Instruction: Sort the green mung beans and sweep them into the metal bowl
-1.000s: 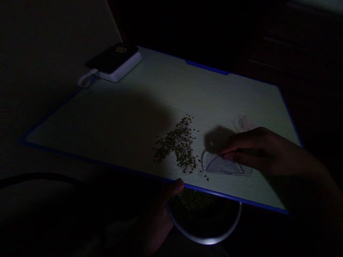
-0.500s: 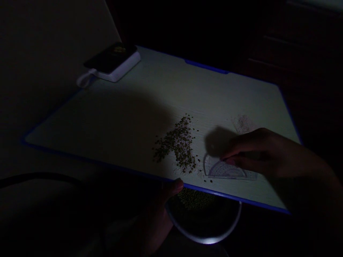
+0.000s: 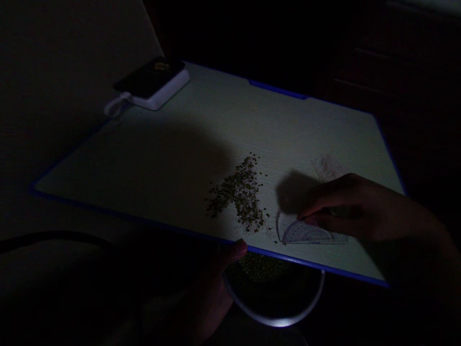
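My right hand pinches a clear protractor, its straight side toward the near edge of a white, blue-rimmed board. Left of the protractor lies a loose pile of small green beans, probably mung beans. One or two stray beans sit close to the protractor's left corner. Below the near edge, my left hand grips the side of a metal bowl, its thumb up against the board's rim. More green beans fill part of the bowl, which the board partly covers. Most left fingers are hidden in the dark.
A white box-like device with a dark top and a loop strap rests at the board's far left corner. A reddish smudge marks the board beyond my right hand. A dark cable runs at the left. The surroundings are very dim.
The protractor has shifted slightly toward the near edge and to the right, its left corner now at a stray bean. My left hand, the bowl and the main pile look unchanged.
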`<state>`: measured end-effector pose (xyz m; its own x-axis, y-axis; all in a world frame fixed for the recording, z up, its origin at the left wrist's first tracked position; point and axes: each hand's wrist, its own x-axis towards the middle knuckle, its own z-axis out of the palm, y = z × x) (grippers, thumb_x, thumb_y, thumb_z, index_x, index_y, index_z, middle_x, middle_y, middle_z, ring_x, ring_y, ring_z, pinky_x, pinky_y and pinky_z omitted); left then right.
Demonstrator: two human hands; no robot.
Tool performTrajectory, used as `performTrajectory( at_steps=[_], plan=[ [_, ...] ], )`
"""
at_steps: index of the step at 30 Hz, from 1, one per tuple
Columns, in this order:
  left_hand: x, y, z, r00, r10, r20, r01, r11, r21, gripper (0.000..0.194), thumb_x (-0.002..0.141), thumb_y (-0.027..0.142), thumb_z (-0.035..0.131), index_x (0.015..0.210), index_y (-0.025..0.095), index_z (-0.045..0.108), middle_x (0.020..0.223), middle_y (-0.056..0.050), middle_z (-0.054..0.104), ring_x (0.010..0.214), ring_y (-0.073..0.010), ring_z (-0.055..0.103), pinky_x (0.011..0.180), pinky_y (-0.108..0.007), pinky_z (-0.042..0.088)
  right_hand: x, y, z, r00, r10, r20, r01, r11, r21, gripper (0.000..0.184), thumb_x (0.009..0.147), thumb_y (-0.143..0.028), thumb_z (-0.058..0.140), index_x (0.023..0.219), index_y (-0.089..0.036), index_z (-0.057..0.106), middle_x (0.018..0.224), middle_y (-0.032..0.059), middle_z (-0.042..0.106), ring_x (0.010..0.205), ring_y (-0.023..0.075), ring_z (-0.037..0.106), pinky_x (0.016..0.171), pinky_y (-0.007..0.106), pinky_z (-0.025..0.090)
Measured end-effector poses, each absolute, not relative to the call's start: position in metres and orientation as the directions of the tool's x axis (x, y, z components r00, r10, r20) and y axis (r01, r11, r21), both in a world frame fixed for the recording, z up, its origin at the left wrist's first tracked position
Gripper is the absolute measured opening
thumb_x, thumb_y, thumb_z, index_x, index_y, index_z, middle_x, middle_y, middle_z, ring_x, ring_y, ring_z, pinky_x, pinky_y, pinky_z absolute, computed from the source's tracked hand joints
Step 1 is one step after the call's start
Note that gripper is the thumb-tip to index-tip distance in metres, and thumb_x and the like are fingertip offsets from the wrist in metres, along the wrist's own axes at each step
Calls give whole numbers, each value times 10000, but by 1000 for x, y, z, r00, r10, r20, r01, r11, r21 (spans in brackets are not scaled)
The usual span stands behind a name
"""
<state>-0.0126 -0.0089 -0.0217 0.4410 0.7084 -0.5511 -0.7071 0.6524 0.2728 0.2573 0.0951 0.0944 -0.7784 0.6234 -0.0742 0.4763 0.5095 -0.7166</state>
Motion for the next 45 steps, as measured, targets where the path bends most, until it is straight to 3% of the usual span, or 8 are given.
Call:
performTrajectory(
  at_steps=[7,11,20,29,41,45],
  plan=[
    [-13,-8,-24,434,710,-554,-702,652,287,600,885,265,766,1470,265,633,1489,-67,707,1488,-346,516,1263,-524,324,259,96,95,-747,660,-73,503,490,-712,200,1009,-274,637,1075,-201,811,953,64,851,806,163,806,686,243,596],
    [-14,-9,-26,454,712,-535,-693,660,291,576,918,270,733,1482,248,617,1531,-82,672,1497,-347,504,1260,-524,332,257,96,95,-775,625,-96,489,496,-718,199,1008,-266,633,1056,-202,815,942,63,850,791,164,801,682,255,586],
    [-12,-7,-20,430,709,-559,-687,659,307,597,910,279,743,1491,248,607,1430,-88,746,1465,-342,547,1256,-519,344,257,97,92,-768,632,-102,508,505,-698,217,1033,-297,622,1075,-180,800,953,49,851,808,143,804,702,224,570],
    [-14,-7,-19,437,653,-618,-667,697,264,482,874,300,786,1343,199,736,1372,-100,777,1443,-358,571,1267,-524,329,252,95,90,-761,630,-158,531,463,-710,231,1034,-302,612,1085,-194,809,918,36,847,766,149,800,668,232,555],
    [-13,-9,-25,437,661,-610,-679,687,258,387,912,282,745,1291,208,772,1319,-98,804,1443,-346,571,1276,-530,307,241,91,86,-801,582,-140,449,428,-784,188,1026,-245,632,1050,-167,802,796,15,815,671,103,760,627,194,520],
    [-14,-10,-24,477,661,-579,-686,692,225,359,917,314,739,1250,195,795,1311,-112,805,1442,-359,571,1280,-529,295,241,93,85,-759,629,-166,498,397,-771,236,1039,-297,610,1048,-158,801,772,25,805,646,117,745,610,214,523]
  ],
)
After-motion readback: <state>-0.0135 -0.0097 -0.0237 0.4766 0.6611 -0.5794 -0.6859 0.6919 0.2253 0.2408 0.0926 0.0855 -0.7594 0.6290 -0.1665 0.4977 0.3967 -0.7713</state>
